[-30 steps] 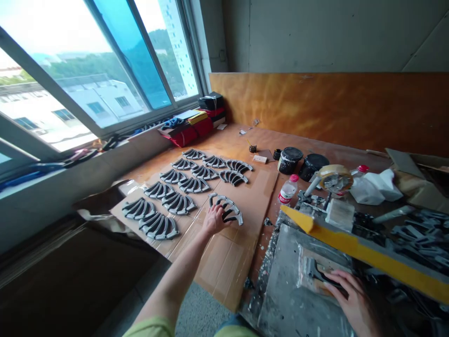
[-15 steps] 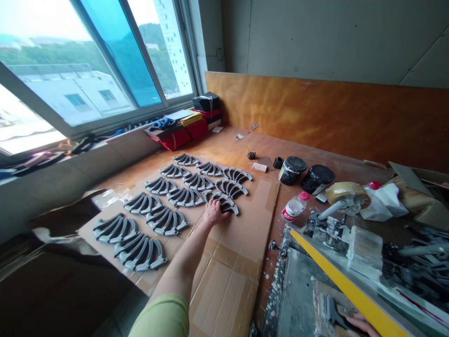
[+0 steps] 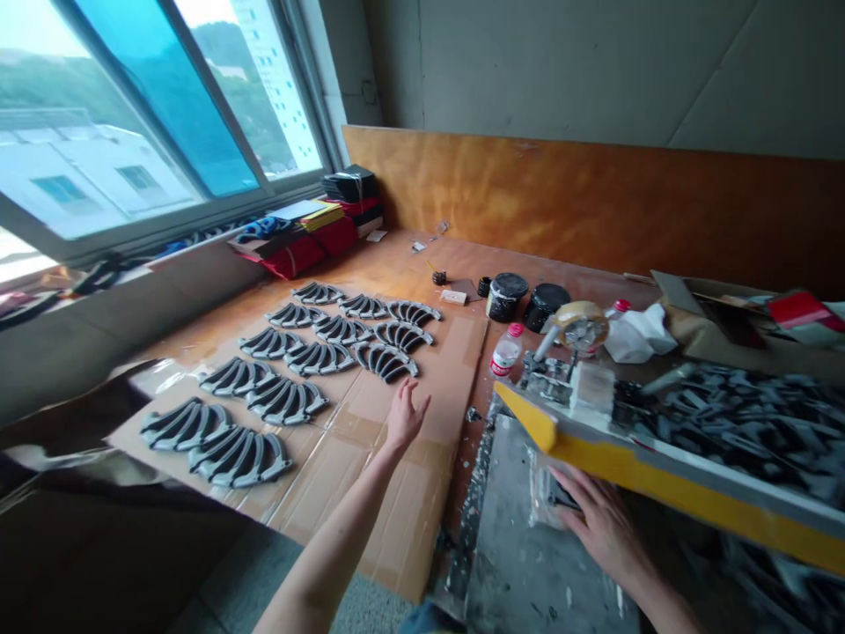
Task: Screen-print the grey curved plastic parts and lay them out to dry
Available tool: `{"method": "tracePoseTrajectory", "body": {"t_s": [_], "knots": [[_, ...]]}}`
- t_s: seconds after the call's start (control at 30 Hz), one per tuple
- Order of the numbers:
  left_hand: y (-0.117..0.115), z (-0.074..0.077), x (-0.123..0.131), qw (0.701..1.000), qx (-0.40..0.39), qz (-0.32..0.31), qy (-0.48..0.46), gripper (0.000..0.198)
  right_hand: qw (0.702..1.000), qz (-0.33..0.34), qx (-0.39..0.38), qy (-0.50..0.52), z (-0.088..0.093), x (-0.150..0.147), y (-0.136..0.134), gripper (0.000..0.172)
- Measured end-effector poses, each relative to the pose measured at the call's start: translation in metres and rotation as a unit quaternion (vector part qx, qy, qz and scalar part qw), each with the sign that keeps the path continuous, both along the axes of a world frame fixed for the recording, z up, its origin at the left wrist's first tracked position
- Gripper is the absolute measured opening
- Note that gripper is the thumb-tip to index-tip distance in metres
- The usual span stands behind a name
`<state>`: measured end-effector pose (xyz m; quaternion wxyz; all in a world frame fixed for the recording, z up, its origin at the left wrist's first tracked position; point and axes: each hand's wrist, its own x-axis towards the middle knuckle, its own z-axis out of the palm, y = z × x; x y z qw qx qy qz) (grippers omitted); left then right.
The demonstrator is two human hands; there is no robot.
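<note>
Above the cardboard sheet [image 3: 422, 493], my left hand [image 3: 406, 416] is open, fingers spread and nothing in them. Just beyond its fingertips lies the nearest fan of curved grey handles [image 3: 386, 361]. Several more fans of these handles [image 3: 238, 453] are laid out in rows on the left. My right hand [image 3: 607, 524] is low on the right, its fingers closed over a dark grey handle [image 3: 561, 489]. That handle rests in a clear-wrapped holder [image 3: 540, 506] on the grey metal plate [image 3: 515, 563], partly hidden by the fingers.
A yellow-edged bar [image 3: 594, 449] crosses above my right hand. Behind it sit a heap of dark grey parts [image 3: 745, 427] and a tape roll [image 3: 582, 326]. Farther back stand a red-capped bottle [image 3: 506, 352] and two black tubs [image 3: 507, 298], [image 3: 547, 306]. The window is at left.
My left hand has let go of the handle at the nearest fan and drawn back toward me. My right hand has come further into view, over the handle in the holder. The view has turned right.
</note>
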<state>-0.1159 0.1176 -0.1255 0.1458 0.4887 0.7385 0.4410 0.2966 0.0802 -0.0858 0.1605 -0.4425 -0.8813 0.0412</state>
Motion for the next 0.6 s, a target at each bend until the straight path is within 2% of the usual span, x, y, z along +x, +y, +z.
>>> {"method": "tracePoseTrajectory", "body": {"t_s": [0.1, 0.23, 0.33, 0.4, 0.43, 0.5, 0.6], "knots": [[-0.01, 0.041, 0.036, 0.997, 0.035, -0.03, -0.062, 0.035, 0.996, 0.06, -0.046, -0.042, -0.003, -0.008, -0.005, 0.049], [-0.014, 0.114, 0.078, 0.985, 0.078, -0.07, -0.14, 0.035, 0.994, 0.077, -0.07, -0.035, -0.003, -0.013, -0.011, 0.048], [-0.021, 0.17, 0.108, 0.95, 0.123, -0.114, -0.263, 0.034, 0.994, 0.075, -0.077, -0.011, 0.003, -0.01, -0.012, 0.044], [-0.03, 0.197, 0.124, 0.925, 0.129, -0.151, -0.323, 0.038, 0.995, 0.07, -0.073, 0.016, 0.009, 0.002, -0.007, 0.04], [-0.035, 0.207, 0.131, 0.921, 0.122, -0.163, -0.331, 0.04, 0.995, 0.058, -0.069, 0.038, 0.013, 0.012, -0.003, 0.038], [-0.049, 0.217, 0.137, 0.924, 0.101, -0.164, -0.331, 0.041, 0.993, -0.01, -0.058, 0.106, 0.021, 0.04, 0.008, 0.034], [-0.078, 0.21, 0.134, 0.926, 0.025, -0.132, -0.353, 0.051, 0.971, -0.134, -0.045, 0.191, 0.04, 0.081, 0.03, 0.032]]}}
